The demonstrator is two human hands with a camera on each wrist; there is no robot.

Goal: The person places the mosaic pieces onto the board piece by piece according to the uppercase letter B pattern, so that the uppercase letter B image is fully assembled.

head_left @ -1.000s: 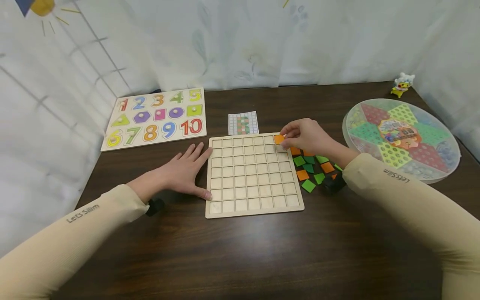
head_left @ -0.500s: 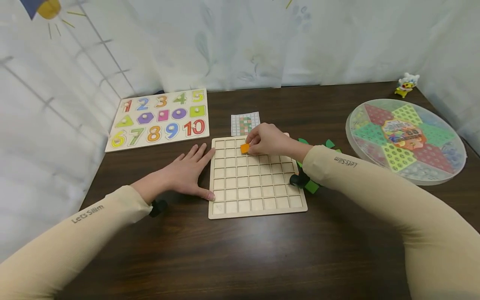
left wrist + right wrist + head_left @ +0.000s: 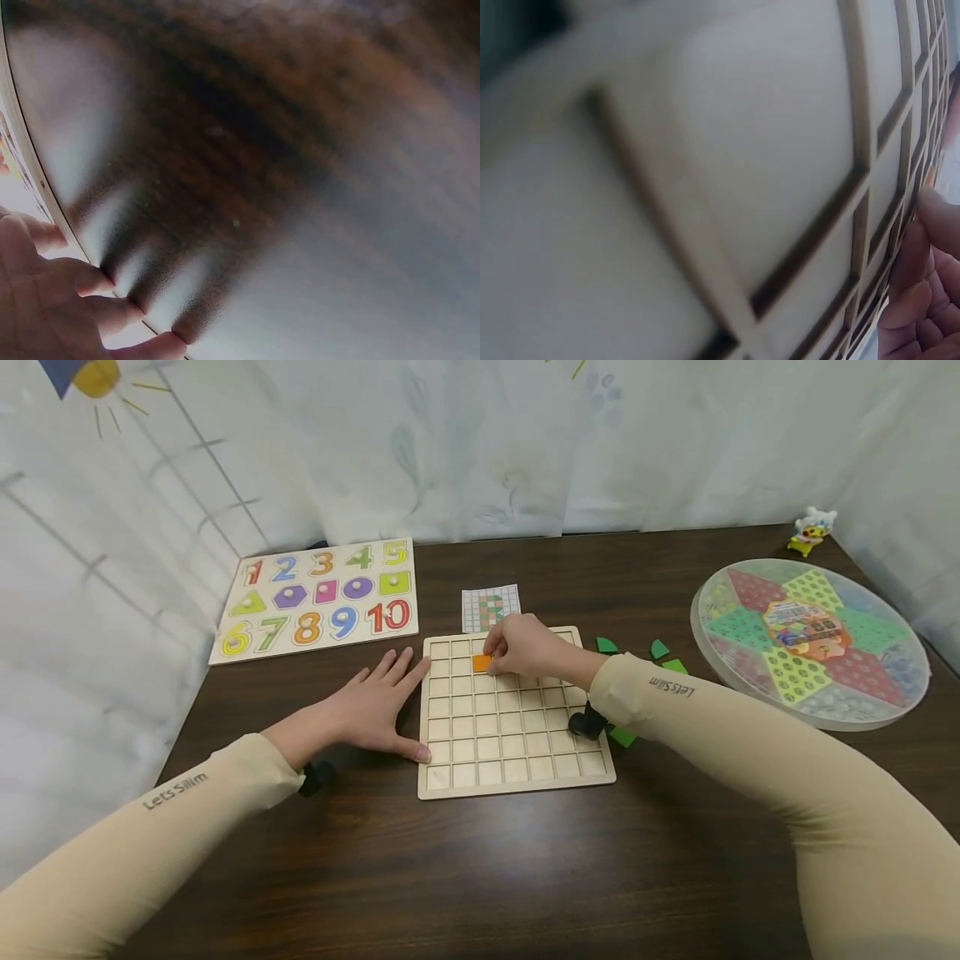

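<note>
Head view: orange tile (image 3: 481, 663) at the third column from the left, second row from the far edge, of a pale wooden grid board (image 3: 487, 725). Flat, square, sides about equal and roughly parallel to the grid lines. Clamped at its right side by the right grip (image 3: 527, 647); left grip (image 3: 369, 708) spread, thumb on the board's left rim. Left wrist view: left grip against dark, glossy tabletop (image 3: 206, 142). Right wrist view: orange sliver of tile at the pinching tips, grid ridges blurred.

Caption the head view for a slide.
Right hand pinches an orange square tile at a pale wooden grid board; left hand touches the board's left edge.
</note>
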